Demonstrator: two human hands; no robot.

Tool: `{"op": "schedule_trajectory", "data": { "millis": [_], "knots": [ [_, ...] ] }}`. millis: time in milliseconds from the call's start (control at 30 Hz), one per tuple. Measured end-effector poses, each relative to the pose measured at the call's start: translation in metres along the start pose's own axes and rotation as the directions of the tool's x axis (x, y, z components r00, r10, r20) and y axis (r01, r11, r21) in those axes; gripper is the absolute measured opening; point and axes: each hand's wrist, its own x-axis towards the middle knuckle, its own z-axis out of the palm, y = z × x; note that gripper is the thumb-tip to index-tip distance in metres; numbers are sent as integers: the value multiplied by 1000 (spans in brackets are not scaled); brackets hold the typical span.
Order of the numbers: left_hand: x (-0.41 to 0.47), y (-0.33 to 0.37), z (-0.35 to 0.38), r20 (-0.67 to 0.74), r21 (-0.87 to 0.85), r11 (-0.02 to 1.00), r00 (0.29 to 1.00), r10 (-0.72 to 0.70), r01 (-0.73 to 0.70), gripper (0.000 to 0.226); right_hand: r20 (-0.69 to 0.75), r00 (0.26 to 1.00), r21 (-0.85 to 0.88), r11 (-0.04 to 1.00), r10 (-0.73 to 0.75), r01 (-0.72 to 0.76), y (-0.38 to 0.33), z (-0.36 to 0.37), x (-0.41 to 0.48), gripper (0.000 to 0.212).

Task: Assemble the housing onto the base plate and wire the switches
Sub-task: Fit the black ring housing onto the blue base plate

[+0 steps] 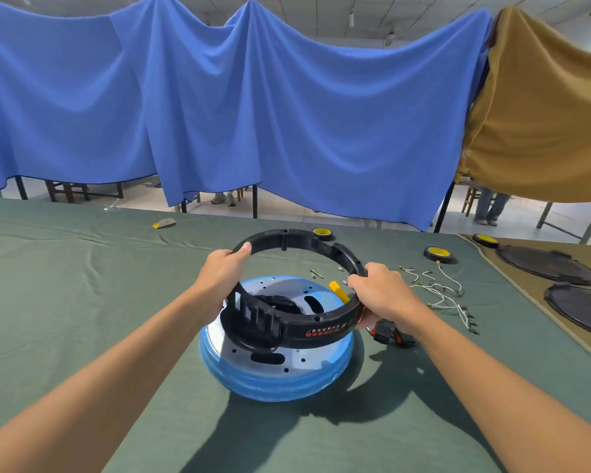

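- The base plate (297,360), a silvery disc with holes and slots inside a blue rim, lies on the green-clothed counter (82,285).
- The housing (321,331), a black ring with red lettering, is tilted over it, far edge higher.
- The hands grasp the housing: left hand (224,268) on its left rim, right hand (379,291) on its right.
- White wires (437,291) lie to the right.

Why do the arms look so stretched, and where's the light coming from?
Head view: the wide-angle lens stretches things near the frame's edges and bows the table; the shadow of base plate and housing falls toward the wearer, so light likely comes from ahead and above; the housing's red print is blurred.
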Motion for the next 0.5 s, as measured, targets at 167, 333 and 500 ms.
{"op": "schedule_trajectory", "data": {
  "millis": [167,333,500],
  "knots": [
    [2,-18,-15,47,30,997,997,-66,64,56,60,997,-231,971,-49,62,-5,10,-4,32],
    [1,-29,-21,70,77,990,990,-122,116,58,107,990,-451,884,-86,126,-14,11,-7,33],
    [4,-34,-19,79,120,989,992,-101,91,59,115,987,-549,820,-116,161,-11,12,-11,36]
  ]
}}
